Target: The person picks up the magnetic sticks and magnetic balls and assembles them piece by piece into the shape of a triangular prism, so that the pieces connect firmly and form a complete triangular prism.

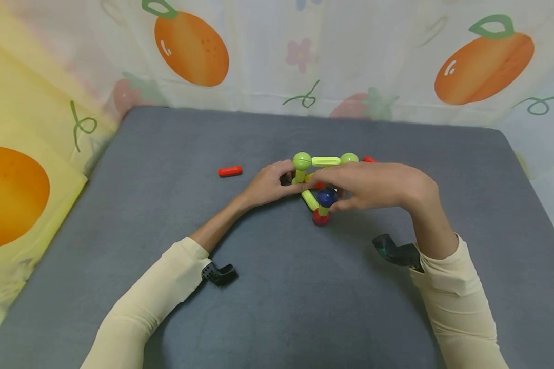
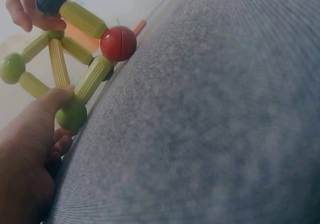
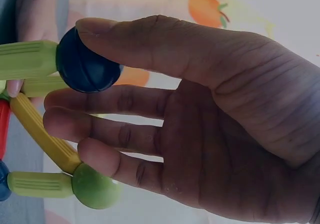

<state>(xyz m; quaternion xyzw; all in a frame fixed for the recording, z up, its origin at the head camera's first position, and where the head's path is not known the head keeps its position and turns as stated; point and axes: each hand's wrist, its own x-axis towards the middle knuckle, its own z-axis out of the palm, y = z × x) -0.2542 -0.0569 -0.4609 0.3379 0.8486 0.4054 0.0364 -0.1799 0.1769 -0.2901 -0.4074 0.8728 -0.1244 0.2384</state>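
Note:
A frame of light green and yellow magnetic sticks [image 1: 325, 161] and coloured balls stands on the grey table, in front of me. My left hand [image 1: 270, 183] grips its left side, thumb against a green ball [image 2: 71, 116] and the stick end above it. From the right, my right hand [image 1: 378, 185] pinches a dark blue ball [image 3: 90, 62], its thumb across the top and the index finger hidden. That ball caps a short upright green stick [image 2: 83, 19] rising from a red ball [image 1: 321, 217]. The other right fingers [image 3: 125, 134] reach loosely past the frame.
A loose red stick [image 1: 230, 171] lies left of the frame. Another red piece [image 1: 369, 159] shows behind my right hand. Past the table's far edge hangs a fruit-patterned curtain [image 1: 258, 61], with yellow cloth [image 1: 41, 113] at the left.

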